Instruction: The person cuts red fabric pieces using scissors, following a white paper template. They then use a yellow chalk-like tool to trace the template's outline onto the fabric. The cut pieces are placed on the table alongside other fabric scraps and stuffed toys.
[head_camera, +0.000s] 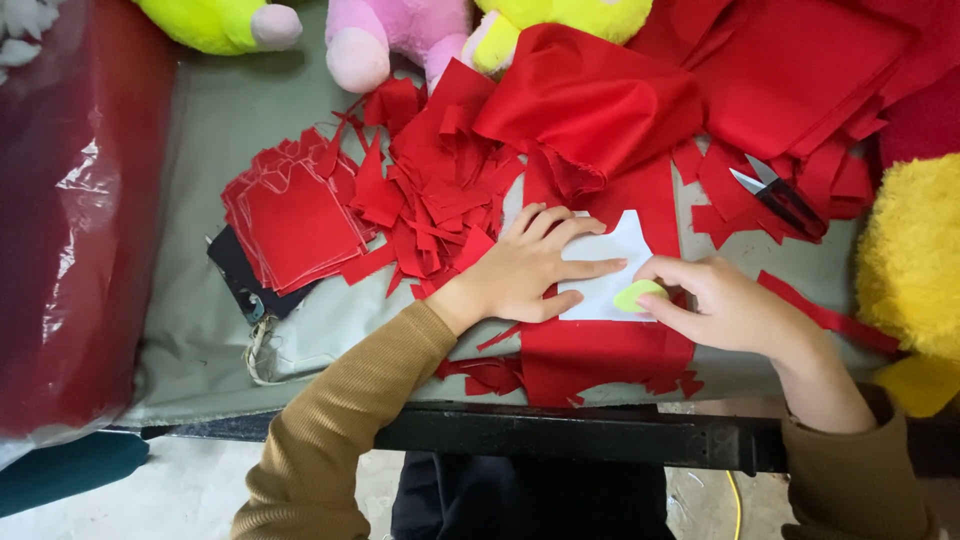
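Head view: right hand (730, 310) pinching green chalk (638, 295).

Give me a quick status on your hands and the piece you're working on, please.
Left hand flat on white template. Right hand pinching green chalk at template edge. Red fabric underneath. Scissors lying apart.

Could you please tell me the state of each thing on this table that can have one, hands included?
Left hand: flat, fingers spread, pressing on the white template.
Right hand: pinching the green chalk piece.
White template: lying flat on the red cloth.
Green chalk piece: held at the template's edge.
Red cloth: spread flat under the template.
Scissors: lying unused, blades apart.
Cut red squares: stacked.
Red scraps: loosely heaped.
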